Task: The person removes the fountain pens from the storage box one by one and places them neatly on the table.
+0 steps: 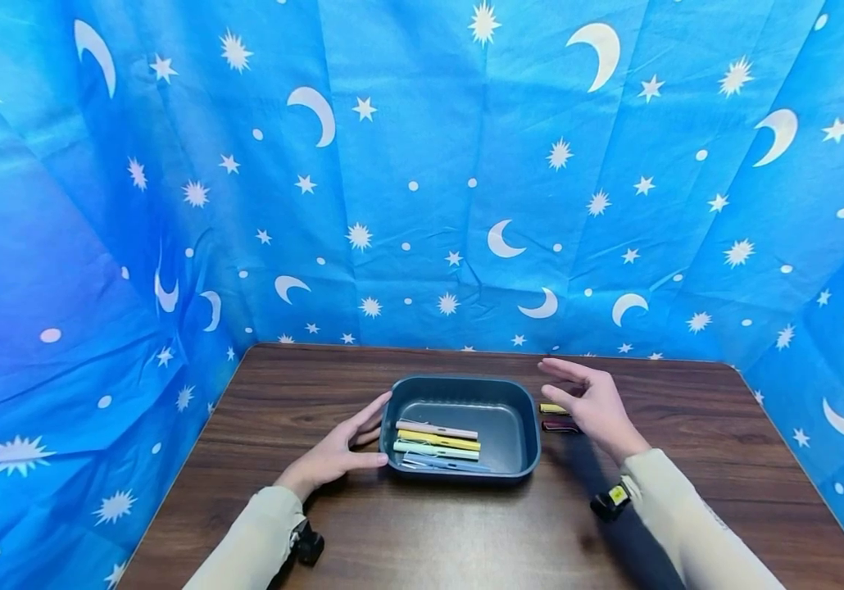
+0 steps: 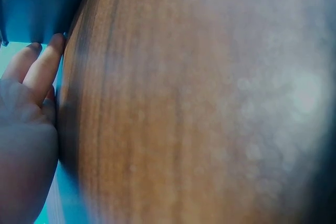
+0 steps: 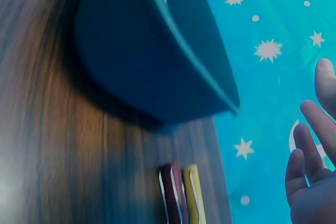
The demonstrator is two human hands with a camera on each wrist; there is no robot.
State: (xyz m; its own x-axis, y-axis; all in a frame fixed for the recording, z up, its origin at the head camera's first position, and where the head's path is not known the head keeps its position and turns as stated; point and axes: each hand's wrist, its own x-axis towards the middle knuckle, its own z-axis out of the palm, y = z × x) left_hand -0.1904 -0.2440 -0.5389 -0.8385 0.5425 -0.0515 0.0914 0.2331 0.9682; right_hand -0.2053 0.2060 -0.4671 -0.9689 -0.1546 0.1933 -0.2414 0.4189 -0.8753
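Observation:
A dark blue-grey rectangular container [image 1: 506,430] stands on the table. Inside its left part several pens lie side by side: a pale pinkish pen [image 1: 437,429], a yellow pen [image 1: 440,441], a mint green pen [image 1: 437,451] and a blue pen [image 1: 444,465]. My left hand [image 1: 333,455] rests on the container's left end, fingers extended along the wall. To the right of the container, my right hand [image 1: 599,410] hovers with spread fingers, holding nothing. Below it lie a second yellow pen [image 3: 194,195] and a dark red pen [image 3: 173,192], partly hidden by that hand in the head view.
The brown wood-grain table [image 1: 459,533] has its far edge just behind the container. A blue cloth [image 1: 429,205] with white moons and stars hangs along the back and sides. Each wrist wears a small black camera, such as the right wrist camera [image 1: 610,501].

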